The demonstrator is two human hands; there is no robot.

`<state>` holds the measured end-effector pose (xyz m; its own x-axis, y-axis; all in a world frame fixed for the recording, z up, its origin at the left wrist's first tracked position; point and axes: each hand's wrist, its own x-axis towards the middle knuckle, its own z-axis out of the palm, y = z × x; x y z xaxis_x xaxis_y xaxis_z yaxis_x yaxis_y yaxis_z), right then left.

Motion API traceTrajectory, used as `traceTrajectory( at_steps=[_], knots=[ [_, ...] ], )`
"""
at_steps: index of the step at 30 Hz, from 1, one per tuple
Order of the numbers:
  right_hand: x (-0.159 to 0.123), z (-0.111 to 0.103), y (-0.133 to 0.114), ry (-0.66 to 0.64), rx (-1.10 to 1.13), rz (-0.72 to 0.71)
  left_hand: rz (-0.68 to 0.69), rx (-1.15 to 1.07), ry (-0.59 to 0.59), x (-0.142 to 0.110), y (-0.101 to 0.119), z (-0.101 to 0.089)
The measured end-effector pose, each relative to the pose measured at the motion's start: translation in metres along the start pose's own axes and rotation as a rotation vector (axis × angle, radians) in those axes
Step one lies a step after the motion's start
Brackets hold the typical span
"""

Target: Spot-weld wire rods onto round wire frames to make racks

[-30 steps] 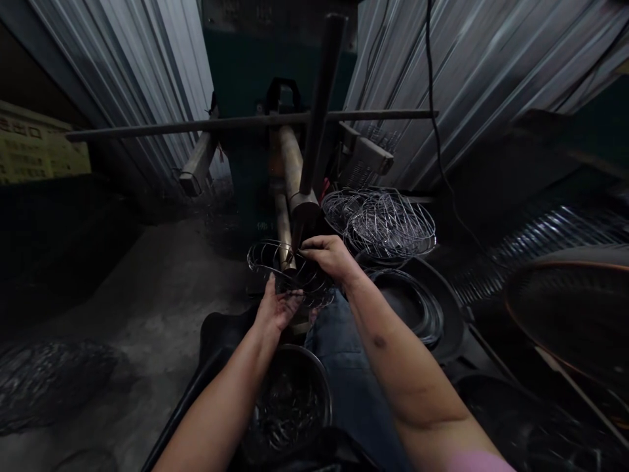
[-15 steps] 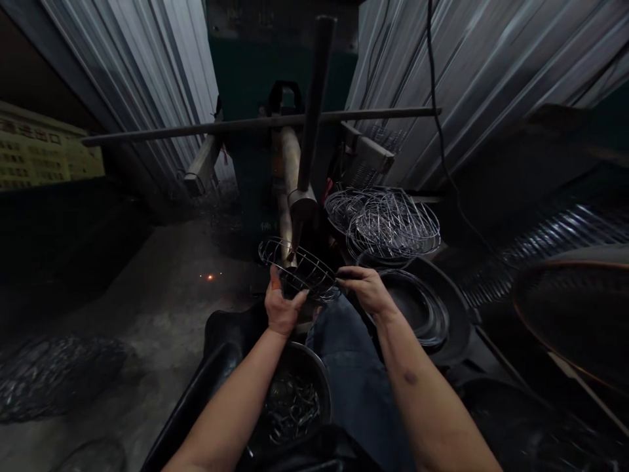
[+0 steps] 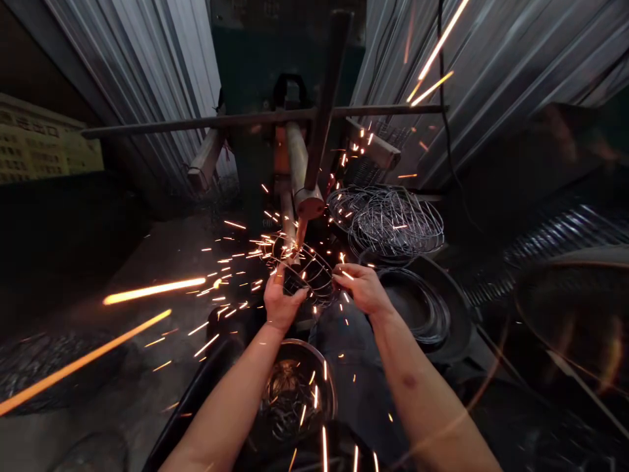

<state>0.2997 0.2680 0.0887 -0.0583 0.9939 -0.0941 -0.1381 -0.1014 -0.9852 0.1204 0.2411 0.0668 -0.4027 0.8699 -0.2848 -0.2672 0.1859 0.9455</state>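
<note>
Between my hands is a round wire basket [image 3: 319, 270], its far side at the electrode tips [image 3: 298, 244] of a spot welder [image 3: 310, 204]. Bright sparks [image 3: 236, 272] burst from that contact, mostly to the left. My left hand [image 3: 282, 298] grips the basket's near left side, thumb and fingers closed on the wire. At the basket's right edge, the fingers of my right hand [image 3: 361, 285] are pinched together; sparks partly cover the fingertips. Below my left forearm, a metal bowl [image 3: 331, 387] holds many small bent metal pieces.
Finished-looking wire rounds [image 3: 398, 223] lie heaped to the right of the welder. Below them a coil of wire [image 3: 435, 311] rests in a dark basin. A long horizontal bar [image 3: 196, 124] crosses in front of the machine. A yellow crate [image 3: 44, 141] stands at far left.
Sparks have burst out at the electrode tips and fly across the view, lighting the scene orange. Both hands keep nearly the same place on the wire basket.
</note>
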Motion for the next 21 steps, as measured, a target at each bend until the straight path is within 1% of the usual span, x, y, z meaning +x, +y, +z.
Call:
traceTrajectory(
  at_steps=[1, 3, 5, 7, 9, 12, 16, 18, 21],
  knots=[
    [-0.001, 0.0, 0.0, 0.002, 0.011, 0.014, 0.068, 0.011, -0.028, 0.001, -0.003, -0.001],
    [-0.002, 0.0, 0.0, 0.032, 0.043, 0.031, 0.279, 0.038, -0.104, 0.005, -0.01, -0.005],
    [-0.003, 0.0, -0.001, 0.053, 0.059, 0.024, 0.408, 0.068, -0.149, 0.009, -0.017, -0.009],
    [-0.003, 0.0, -0.002, 0.052, 0.057, 0.011, 0.445, 0.082, -0.158, 0.012, -0.022, -0.013],
    [-0.003, 0.0, -0.002, 0.056, 0.04, -0.008, 0.45, 0.095, -0.151, 0.014, -0.024, -0.014],
    [0.0, 0.002, -0.001, 0.055, 0.037, -0.027, 0.436, 0.102, -0.124, 0.016, -0.024, -0.014],
    [0.003, 0.003, 0.002, 0.054, 0.039, -0.025, 0.479, 0.094, -0.09, 0.017, -0.022, -0.011],
    [0.002, 0.003, 0.002, 0.064, 0.033, -0.03, 0.511, 0.148, -0.072, 0.018, -0.024, -0.011],
    [-0.002, 0.006, -0.001, 0.073, 0.025, -0.055, 0.604, 0.309, -0.06, 0.02, -0.032, -0.013]
  ],
)
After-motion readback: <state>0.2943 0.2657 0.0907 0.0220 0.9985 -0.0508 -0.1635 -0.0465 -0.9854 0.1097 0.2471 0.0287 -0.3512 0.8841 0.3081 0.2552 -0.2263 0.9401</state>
